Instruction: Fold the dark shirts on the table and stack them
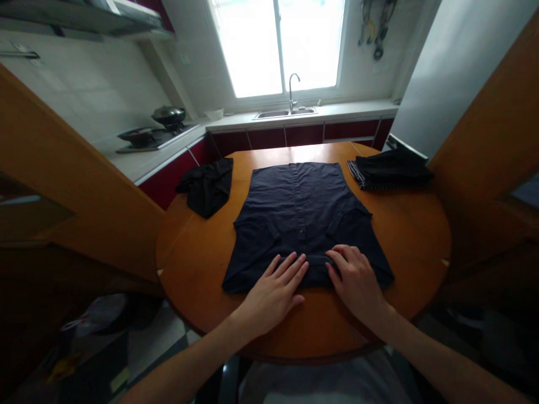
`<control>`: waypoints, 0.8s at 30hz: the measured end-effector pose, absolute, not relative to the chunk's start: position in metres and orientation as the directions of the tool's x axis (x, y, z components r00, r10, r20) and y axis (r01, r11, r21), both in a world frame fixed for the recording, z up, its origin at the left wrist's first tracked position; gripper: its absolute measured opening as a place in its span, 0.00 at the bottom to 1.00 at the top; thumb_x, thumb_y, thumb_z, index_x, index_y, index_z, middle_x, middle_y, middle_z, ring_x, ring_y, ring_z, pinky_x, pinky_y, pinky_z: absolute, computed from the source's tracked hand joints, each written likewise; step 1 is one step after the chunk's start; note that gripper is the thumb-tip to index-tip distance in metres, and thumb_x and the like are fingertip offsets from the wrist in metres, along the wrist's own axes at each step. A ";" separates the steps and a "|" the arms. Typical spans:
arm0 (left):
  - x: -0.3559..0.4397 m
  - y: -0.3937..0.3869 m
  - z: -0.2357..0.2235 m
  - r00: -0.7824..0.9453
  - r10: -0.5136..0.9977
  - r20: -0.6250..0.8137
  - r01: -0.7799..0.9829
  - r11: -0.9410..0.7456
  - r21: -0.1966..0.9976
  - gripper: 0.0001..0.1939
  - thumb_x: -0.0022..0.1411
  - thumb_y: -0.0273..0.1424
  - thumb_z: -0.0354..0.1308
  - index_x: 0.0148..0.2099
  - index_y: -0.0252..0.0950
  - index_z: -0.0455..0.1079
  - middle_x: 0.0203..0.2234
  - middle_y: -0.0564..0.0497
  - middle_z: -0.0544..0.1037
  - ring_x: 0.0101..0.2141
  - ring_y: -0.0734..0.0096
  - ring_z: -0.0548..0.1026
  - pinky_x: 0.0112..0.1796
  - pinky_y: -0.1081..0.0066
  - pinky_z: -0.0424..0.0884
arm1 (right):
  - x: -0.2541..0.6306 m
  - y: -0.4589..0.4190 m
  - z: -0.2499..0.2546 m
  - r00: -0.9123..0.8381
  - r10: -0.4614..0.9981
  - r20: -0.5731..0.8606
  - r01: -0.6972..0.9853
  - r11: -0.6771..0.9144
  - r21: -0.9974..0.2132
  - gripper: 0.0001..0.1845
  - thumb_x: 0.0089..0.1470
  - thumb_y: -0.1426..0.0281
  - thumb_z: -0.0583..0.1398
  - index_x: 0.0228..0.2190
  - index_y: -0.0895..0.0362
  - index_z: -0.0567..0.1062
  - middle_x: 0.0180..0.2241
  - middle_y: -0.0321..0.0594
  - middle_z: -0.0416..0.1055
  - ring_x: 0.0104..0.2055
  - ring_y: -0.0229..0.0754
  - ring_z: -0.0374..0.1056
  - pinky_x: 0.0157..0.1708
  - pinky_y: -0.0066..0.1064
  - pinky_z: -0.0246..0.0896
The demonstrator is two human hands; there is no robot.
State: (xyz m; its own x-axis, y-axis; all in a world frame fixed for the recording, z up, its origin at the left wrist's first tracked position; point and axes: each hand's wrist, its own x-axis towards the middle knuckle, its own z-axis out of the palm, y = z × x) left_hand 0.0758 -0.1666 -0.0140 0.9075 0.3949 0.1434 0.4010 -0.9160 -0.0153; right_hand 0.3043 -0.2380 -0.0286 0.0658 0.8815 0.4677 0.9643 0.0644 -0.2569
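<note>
At the near side of the round, orange-brown wooden surface (193, 247), the bare left hand (273, 293) lies palm down on the dark navy, button-front cloth garment (303, 196), its fingers straight, clamping nothing. The bare right hand (357, 280) bends its fingers over the garment's near end; whether that grip is pinched on cloth or merely resting, I cannot tell. The garment spreads across the middle of the surface, between a crumpled black cloth (210, 188) and a folded pile of black fabric (391, 168). A sideways drag by either hand would likely skew the near end, and uneven pressure could press in creases. The garment's underside is hidden, both forearms are cut off, and dimness obscures objects on the checkered floor (147, 336).
</note>
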 end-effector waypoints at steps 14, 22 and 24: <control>0.073 -0.167 -0.017 0.905 0.410 0.115 0.412 -0.911 -0.001 0.38 0.73 0.44 0.48 0.75 0.35 0.36 0.72 0.43 0.45 0.71 0.60 0.41 0.67 0.53 0.44 | 0.289 -0.258 -0.033 -0.391 0.867 0.307 0.886 0.445 -0.127 0.39 0.63 0.68 0.56 0.69 0.62 0.47 0.71 0.47 0.43 0.73 0.50 0.37 0.69 0.56 0.35; 0.073 -0.174 -0.015 0.897 0.425 0.126 0.428 -0.904 0.002 0.36 0.74 0.40 0.45 0.75 0.36 0.35 0.72 0.43 0.44 0.70 0.59 0.42 0.67 0.51 0.43 | 0.288 -0.262 -0.039 -0.421 0.853 0.309 0.857 0.486 -0.173 0.48 0.61 0.56 0.60 0.69 0.66 0.46 0.70 0.54 0.44 0.72 0.53 0.39 0.70 0.52 0.38; 0.070 -0.177 -0.014 0.908 0.406 0.102 0.407 -0.913 0.008 0.37 0.74 0.42 0.47 0.75 0.36 0.35 0.72 0.44 0.44 0.70 0.58 0.41 0.67 0.51 0.41 | 0.287 -0.260 -0.040 -0.423 0.857 0.295 0.859 0.483 -0.169 0.47 0.61 0.56 0.60 0.69 0.66 0.47 0.70 0.54 0.44 0.73 0.53 0.39 0.70 0.52 0.37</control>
